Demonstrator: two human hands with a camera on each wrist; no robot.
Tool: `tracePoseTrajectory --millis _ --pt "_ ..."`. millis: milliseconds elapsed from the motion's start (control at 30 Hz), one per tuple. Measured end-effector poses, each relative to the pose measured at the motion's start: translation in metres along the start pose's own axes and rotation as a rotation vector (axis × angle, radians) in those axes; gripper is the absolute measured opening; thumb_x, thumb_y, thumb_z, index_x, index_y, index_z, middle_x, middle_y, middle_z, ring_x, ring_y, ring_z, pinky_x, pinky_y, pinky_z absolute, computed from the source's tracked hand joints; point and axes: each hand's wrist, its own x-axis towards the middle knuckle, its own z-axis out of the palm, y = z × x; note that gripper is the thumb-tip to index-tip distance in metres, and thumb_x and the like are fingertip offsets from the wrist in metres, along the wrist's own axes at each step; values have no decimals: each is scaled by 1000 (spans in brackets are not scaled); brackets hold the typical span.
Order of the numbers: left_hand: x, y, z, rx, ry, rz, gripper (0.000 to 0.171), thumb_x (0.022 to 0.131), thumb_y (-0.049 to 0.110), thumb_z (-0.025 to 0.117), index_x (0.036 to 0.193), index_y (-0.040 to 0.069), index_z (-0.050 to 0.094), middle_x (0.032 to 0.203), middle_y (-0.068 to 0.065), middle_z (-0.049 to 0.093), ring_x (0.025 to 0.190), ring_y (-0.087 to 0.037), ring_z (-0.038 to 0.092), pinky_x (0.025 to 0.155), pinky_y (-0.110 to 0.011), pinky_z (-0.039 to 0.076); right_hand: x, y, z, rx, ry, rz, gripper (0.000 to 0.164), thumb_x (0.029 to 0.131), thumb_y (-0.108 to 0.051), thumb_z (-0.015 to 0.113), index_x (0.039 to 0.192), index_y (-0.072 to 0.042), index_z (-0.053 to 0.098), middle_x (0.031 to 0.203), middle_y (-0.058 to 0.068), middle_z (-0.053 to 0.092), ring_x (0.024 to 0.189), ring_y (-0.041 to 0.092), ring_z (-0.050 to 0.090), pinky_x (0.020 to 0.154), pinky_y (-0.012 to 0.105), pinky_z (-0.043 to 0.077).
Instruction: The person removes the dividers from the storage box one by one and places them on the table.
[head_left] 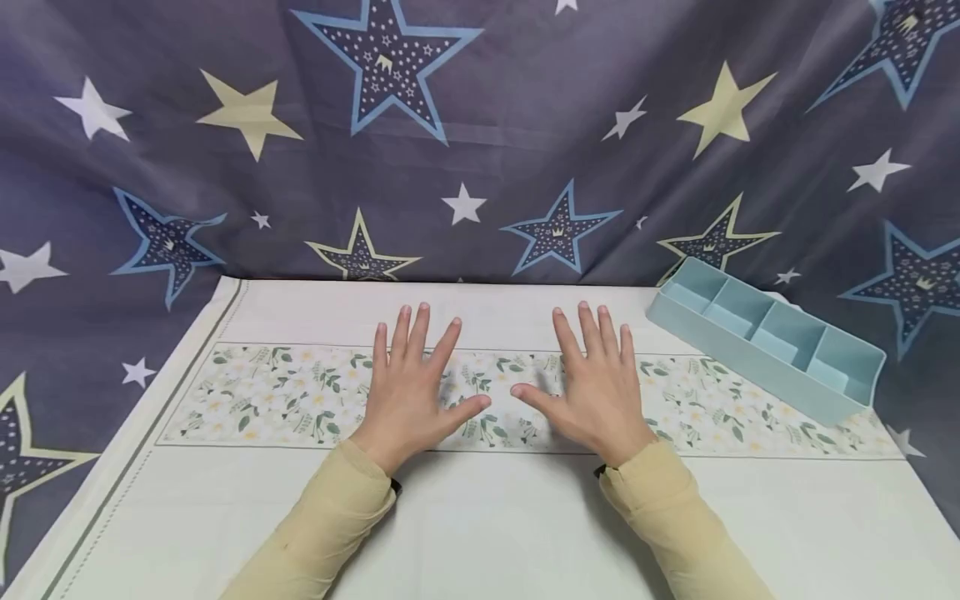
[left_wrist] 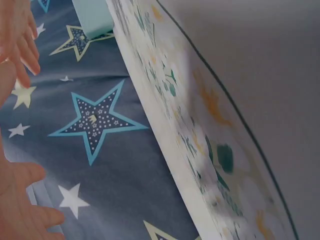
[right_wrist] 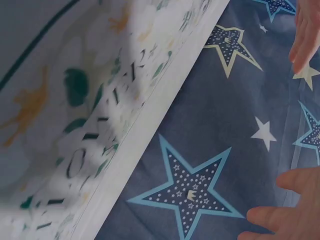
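Note:
Both hands are held out over the table, backs up and fingers spread, with nothing in them. The left hand (head_left: 407, 387) is over the floral band (head_left: 277, 396) of the tablecloth, its thumb pointing right. To its right the right hand (head_left: 600, 392) mirrors it, thumb pointing left, with a gap between the two thumbs. A pale blue box (head_left: 757, 350) with several open compartments stands slanted at the table's right rear, beyond the right hand. Its compartments show bare bottoms. In the left wrist view a corner of the box (left_wrist: 92, 17) appears at the top.
The table wears a white cloth (head_left: 495, 525) with a grey stripe near its left edge. Behind it hangs a dark curtain (head_left: 517, 100) patterned with stars, right along the table's back edge. Beige sleeves (head_left: 315, 525) cover the forearms.

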Motion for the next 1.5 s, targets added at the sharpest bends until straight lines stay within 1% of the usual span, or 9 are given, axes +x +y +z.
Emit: tracePoseTrajectory --millis 167,300,367,600,800,1000,1167,1333,1500 --pt "7 8 5 -21 3 19 93 69 79 41 141 22 24 147 -20 10 130 -35 0 104 -60 3 -4 13 -3 -9 -23 26 101 67 -86 34 143 -22 15 146 17 18 131 30 -1 105 58 7" --pt "16 15 7 -12 -25 28 93 70 80 38 141 23 21 147 -19 10 131 -33 -4 105 -59 2 -9 26 -5 -10 -43 50 100 68 -84 35 143 -21 15 146 18 17 131 29 -2 105 58 6" --pt "20 19 9 -12 -35 34 94 70 81 37 142 23 21 147 -19 10 131 -32 -5 105 -59 2 -12 33 -6 -12 -49 62 100 68 -84 35 143 -20 16 146 18 17 131 30 -1 105 58 6" --pt "34 32 14 -33 -37 51 93 70 81 37 141 23 22 147 -20 12 130 -31 -7 105 -59 2 -17 53 -10 -19 -40 80 100 68 -83 38 142 -19 18 145 19 20 130 33 5 104 58 9" --pt "50 43 21 -36 -63 58 93 70 82 34 142 24 20 147 -19 12 130 -29 -10 106 -57 1 -19 68 -18 -13 -30 99 99 69 -81 41 142 -17 19 142 21 24 129 34 10 103 59 14" --pt "69 61 30 -28 -111 120 94 71 83 28 142 24 16 148 -18 9 130 -28 -11 106 -55 3 -25 85 -26 -19 -5 110 99 69 -78 45 140 -14 23 140 22 28 128 35 14 102 59 18" --pt "83 76 34 -7 -99 167 93 71 83 26 142 24 16 147 -18 10 131 -29 -8 107 -55 6 -30 98 -27 -32 15 101 98 69 -77 48 139 -12 26 137 23 31 127 37 18 100 59 20" --pt "95 91 39 15 -111 204 93 72 83 22 143 24 14 147 -19 11 131 -30 -5 107 -53 4 -40 114 -30 -49 -5 123 98 69 -76 49 139 -12 26 138 23 30 128 37 15 101 58 19" --pt "105 104 50 48 -136 238 93 72 83 19 143 25 11 147 -18 12 131 -31 -3 107 -53 6 -49 127 -36 -64 -19 147 97 69 -74 50 139 -13 25 138 24 29 128 38 14 101 59 17"
